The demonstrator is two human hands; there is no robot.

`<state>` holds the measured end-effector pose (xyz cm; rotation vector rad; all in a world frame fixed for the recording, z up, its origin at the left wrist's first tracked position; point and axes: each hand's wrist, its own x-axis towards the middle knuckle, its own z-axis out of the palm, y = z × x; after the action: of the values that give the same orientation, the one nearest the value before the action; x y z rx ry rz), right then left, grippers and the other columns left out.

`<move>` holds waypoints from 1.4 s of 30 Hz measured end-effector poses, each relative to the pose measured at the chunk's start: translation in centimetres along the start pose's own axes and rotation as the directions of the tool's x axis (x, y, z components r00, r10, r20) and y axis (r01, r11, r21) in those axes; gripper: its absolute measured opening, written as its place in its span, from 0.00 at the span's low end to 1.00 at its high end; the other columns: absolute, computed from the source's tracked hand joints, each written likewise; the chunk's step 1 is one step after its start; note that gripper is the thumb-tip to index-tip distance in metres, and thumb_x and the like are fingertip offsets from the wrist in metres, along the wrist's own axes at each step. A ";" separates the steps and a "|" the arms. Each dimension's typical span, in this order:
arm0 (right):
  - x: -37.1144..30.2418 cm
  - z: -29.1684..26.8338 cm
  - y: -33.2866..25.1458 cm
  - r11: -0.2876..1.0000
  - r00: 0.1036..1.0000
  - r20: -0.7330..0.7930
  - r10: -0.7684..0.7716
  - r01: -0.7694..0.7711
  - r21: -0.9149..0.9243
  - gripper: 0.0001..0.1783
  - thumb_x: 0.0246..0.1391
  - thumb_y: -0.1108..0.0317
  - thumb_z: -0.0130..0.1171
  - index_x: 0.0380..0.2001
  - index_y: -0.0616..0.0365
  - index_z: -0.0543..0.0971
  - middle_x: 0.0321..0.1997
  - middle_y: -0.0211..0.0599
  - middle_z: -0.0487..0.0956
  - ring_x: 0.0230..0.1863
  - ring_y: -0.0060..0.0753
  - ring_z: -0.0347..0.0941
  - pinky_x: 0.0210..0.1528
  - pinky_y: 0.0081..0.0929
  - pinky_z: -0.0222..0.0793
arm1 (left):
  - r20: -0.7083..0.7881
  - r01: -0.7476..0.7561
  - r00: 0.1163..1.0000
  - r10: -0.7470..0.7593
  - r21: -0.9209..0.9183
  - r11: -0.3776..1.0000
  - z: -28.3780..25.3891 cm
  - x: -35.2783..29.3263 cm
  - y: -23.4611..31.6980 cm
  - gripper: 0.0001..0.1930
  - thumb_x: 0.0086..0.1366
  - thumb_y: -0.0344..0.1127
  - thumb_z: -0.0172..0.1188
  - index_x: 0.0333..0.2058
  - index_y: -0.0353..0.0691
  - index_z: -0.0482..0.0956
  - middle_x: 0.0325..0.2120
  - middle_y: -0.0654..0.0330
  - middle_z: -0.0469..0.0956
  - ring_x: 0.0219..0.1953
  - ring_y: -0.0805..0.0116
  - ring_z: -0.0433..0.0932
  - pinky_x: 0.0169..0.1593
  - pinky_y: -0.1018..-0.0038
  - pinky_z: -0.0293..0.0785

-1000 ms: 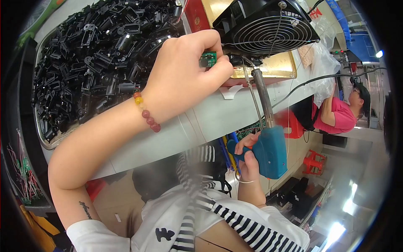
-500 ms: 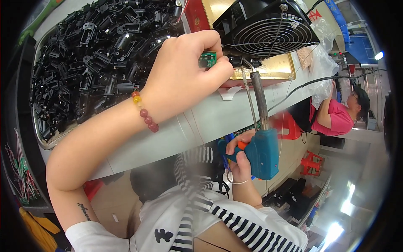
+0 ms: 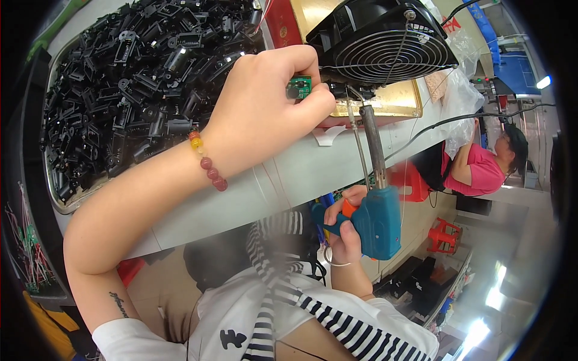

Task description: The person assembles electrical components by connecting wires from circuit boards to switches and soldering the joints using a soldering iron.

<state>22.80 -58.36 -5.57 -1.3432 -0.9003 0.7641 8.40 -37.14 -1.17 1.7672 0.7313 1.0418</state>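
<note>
Between the thumb and fingers of my left hand (image 3: 274, 99) is a small green circuit board (image 3: 299, 88), joined to a black plastic part (image 3: 338, 89) that sticks out to the right. My right hand (image 3: 345, 231) grips the handle of a blue soldering gun (image 3: 379, 222) with an orange trigger. Its metal barrel (image 3: 372, 135) points up, and the bent tip (image 3: 356, 93) with the thin feed tube beside it reaches the black part. Whether the tip touches it I cannot tell. Just beyond stands a black fan (image 3: 385, 48) with a round wire guard.
A metal tray (image 3: 60, 201) heaped with black plastic holders (image 3: 150, 78) fills the left. Under the fan lies a red and gold box (image 3: 409, 99). A black cable (image 3: 469, 112) crosses at right, near clear plastic bags (image 3: 460, 102). A person in pink (image 3: 481, 168) sits beyond.
Both hands stay almost in place. The orange trigger shows a little more under my right fingers, and the view has shifted slightly.
</note>
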 end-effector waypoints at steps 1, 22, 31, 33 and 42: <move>0.0 -0.1 0.0 1.000 1.000 -0.001 0.003 -0.003 -0.002 0.28 0.47 0.60 0.66 0.46 0.61 0.66 0.50 0.41 0.65 0.27 0.29 0.69 0.30 0.29 0.67 | 0.000 -0.001 1.000 0.001 0.002 1.000 0.0 0.0 0.0 0.08 0.57 0.30 0.58 0.24 0.33 0.70 0.18 0.63 0.71 0.25 0.79 0.68 0.31 0.78 0.66; -0.2 -1.3 0.4 0.999 0.999 0.023 -0.046 0.046 -0.002 0.31 0.49 0.55 0.66 0.49 0.59 0.65 0.51 0.41 0.61 0.28 0.28 0.69 0.30 0.29 0.66 | -0.001 -0.011 1.000 0.011 0.032 0.999 0.0 0.1 -0.2 0.08 0.57 0.31 0.58 0.23 0.33 0.71 0.18 0.62 0.71 0.25 0.78 0.67 0.31 0.78 0.66; -0.1 -1.6 0.3 0.997 0.997 0.018 -0.071 0.071 -0.013 0.30 0.49 0.55 0.66 0.48 0.60 0.65 0.50 0.41 0.61 0.27 0.27 0.69 0.31 0.28 0.66 | -0.006 -0.014 1.000 0.015 0.027 1.000 0.1 0.1 -0.1 0.09 0.57 0.31 0.58 0.23 0.33 0.71 0.18 0.63 0.71 0.25 0.79 0.67 0.31 0.78 0.66; -0.1 -1.6 0.3 0.997 0.997 0.011 -0.077 0.077 -0.010 0.30 0.48 0.55 0.66 0.48 0.60 0.65 0.50 0.41 0.61 0.27 0.27 0.69 0.31 0.27 0.66 | 0.002 -0.008 1.000 0.008 0.032 0.999 0.0 0.1 0.0 0.09 0.57 0.31 0.59 0.24 0.33 0.71 0.18 0.63 0.71 0.25 0.79 0.67 0.31 0.78 0.66; 0.3 -2.2 0.1 0.996 0.996 -0.003 -0.087 0.087 0.028 0.30 0.48 0.56 0.66 0.48 0.60 0.66 0.50 0.40 0.62 0.28 0.27 0.69 0.31 0.28 0.65 | 0.273 -0.112 0.959 0.072 0.136 0.984 -1.8 0.9 1.6 0.10 0.60 0.33 0.60 0.37 0.34 0.72 0.21 0.57 0.73 0.24 0.69 0.73 0.30 0.74 0.69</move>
<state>24.82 -59.14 -5.69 -1.2713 -0.9380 0.7058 7.29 -36.27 1.03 2.0408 0.5744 0.8019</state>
